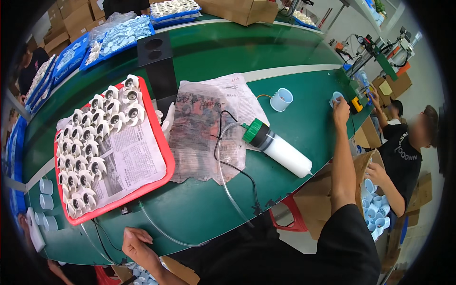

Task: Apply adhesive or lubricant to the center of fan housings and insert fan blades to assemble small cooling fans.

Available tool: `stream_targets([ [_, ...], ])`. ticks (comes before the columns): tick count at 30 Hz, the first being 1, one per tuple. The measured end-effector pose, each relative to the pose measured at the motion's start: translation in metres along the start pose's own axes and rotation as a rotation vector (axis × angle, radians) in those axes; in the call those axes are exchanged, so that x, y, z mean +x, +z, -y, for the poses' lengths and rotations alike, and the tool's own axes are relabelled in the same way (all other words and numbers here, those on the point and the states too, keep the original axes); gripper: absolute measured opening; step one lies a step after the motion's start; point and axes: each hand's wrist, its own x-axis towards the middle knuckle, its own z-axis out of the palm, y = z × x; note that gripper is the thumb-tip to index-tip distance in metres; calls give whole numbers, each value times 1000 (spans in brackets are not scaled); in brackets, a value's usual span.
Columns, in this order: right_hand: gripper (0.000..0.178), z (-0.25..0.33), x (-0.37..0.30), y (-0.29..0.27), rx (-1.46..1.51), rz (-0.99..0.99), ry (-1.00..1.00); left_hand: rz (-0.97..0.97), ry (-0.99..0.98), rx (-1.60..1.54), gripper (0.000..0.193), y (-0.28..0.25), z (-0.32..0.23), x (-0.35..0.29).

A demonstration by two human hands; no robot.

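Note:
My right hand reaches far out to the right side of the green table, its fingers closed on a light-blue plastic cup. The cup is beside a green bench machine. My left hand rests at the table's near edge with loosely curled fingers and nothing visible in them. Just beyond it lies a red tray lined with newspaper, bearing rows of white finned impellers. A dispensing syringe of white paste with a green cap lies mid-table, its hose running to the near edge.
Another light-blue cup stands right of newspaper sheets. Several cups line the far left. A black block with round holes stands behind the tray. Blue trays of parts sit at the back. A person works at right beside a carton of cups.

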Motion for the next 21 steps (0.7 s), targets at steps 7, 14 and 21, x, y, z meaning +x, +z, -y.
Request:
stream_targets([
  [7,28,132,-29,-17,603,620,-218,3,3,24,49,2,-1,2],
  [14,34,193,-56,-61,396,718,-208,13,16,37,49,6,-3,1],
  [21,26,210,-87,-81,484,578,-348,-2,-26,59,50,-1,-1,1],
])
